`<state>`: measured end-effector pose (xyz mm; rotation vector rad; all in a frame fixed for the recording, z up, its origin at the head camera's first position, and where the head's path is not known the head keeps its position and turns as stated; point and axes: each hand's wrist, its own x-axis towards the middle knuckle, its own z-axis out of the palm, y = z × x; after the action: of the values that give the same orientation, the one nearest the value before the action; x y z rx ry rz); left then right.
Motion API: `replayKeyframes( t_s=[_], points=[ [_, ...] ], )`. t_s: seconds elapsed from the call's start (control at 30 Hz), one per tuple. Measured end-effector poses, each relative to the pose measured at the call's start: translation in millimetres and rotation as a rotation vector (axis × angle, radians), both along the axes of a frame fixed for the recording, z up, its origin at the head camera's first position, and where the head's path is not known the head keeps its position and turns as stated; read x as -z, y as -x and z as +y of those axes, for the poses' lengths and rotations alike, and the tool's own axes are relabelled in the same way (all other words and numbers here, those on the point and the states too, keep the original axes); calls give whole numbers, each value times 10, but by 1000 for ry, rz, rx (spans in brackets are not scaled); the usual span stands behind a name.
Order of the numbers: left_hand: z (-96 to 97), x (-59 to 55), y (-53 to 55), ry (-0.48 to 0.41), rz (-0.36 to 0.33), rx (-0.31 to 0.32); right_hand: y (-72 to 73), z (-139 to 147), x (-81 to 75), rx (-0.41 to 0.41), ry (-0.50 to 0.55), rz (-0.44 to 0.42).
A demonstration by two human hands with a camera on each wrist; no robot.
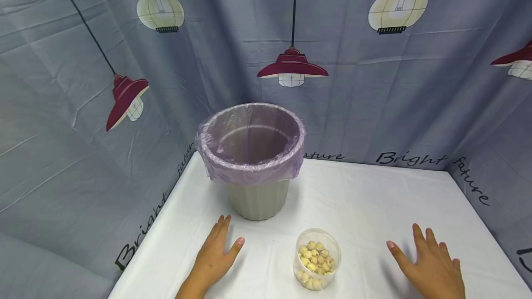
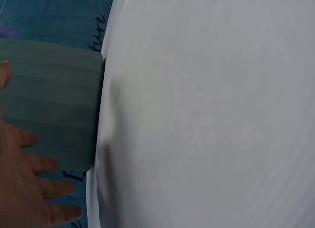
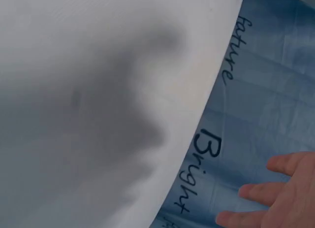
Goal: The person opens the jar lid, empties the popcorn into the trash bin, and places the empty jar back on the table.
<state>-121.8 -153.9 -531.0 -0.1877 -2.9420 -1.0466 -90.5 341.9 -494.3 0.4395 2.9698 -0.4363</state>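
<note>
A clear round tub (image 1: 297, 271) of pale yellow, popcorn-like balls (image 1: 316, 257) stands on the white table between my hands. My left hand (image 1: 216, 255) is to the left of the tub, its fingers extended and holding nothing. Just beyond it stands a grey bin (image 1: 257, 200) with a purple plastic liner (image 1: 257, 176) folded over its rim. The left wrist view shows the spread fingers in front of the bin's ribbed side (image 2: 54, 100). Over to the right, my right hand (image 1: 434, 269) hovers with spread fingers, apart from the tub and casting a shadow on the table.
The white tabletop (image 1: 361, 206) ends at a grey-blue curtain (image 1: 353, 105) along the back and both sides. Printed lamps and lettering cover the curtain. The bin stands near the table's back left corner.
</note>
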Motion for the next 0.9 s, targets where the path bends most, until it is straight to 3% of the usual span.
replayKeyframes(
  t_s=[0.17,0.3,0.67,0.9],
  points=[
    [124,57,-73,-43,-34,58,-5,-121,-17,-49,-15,76],
    [220,60,-90,-93,-70,126,-15,-277,-72,-112,42,103],
    [476,-111,-106,-103,-27,282,-68,-802,-308,-202,72,161],
    [708,-201,-139,-216,-139,373,-47,-1068,-362,-270,141,226]
  ],
)
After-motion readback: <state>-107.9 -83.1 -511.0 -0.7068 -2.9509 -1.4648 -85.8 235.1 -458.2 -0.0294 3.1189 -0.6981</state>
